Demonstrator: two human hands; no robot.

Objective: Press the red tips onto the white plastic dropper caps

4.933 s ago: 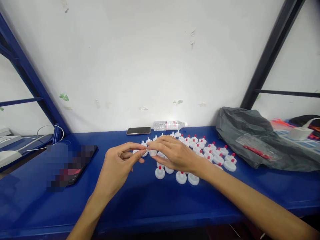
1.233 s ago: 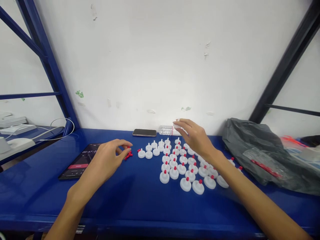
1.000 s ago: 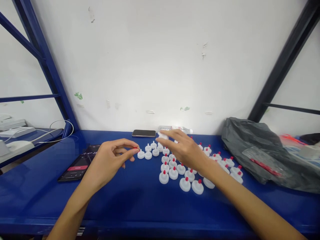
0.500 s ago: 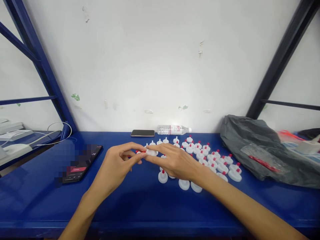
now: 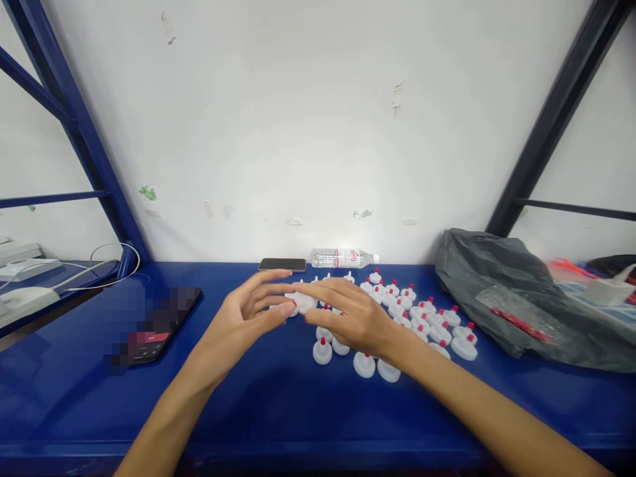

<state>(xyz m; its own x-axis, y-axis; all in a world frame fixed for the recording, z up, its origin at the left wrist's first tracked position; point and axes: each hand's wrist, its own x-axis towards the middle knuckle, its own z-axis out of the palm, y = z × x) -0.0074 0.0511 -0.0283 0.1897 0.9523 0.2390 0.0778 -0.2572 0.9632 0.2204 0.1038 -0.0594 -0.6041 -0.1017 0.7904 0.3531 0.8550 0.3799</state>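
My left hand (image 5: 253, 310) is raised over the table with its fingers stretched out and the thumb apart. A white nozzle cap with a red tip (image 5: 293, 308) shows beside its thumb, partly hidden by the fingers. My right hand (image 5: 350, 313) reaches in from the right, palm down, index finger and thumb spread, with nothing visibly gripped. Between the hands is a white nozzle cap without a red tip (image 5: 306, 302). Several white caps with red tips, such as one near the front (image 5: 322, 352), stand upright around and beyond my right hand.
A clear plastic bottle (image 5: 344, 258) lies by the wall beside a dark phone (image 5: 282, 265). Another phone (image 5: 166, 328) lies at left. At right, a grey plastic bag (image 5: 477, 278) bears a clear pouch of red pieces (image 5: 521, 321). Shelf posts (image 5: 106, 172) rise at the sides.
My left fingers and thumb have spread from a pinch at a small red tip. My right hand has stayed close by, its thumb a little farther from the left hand.
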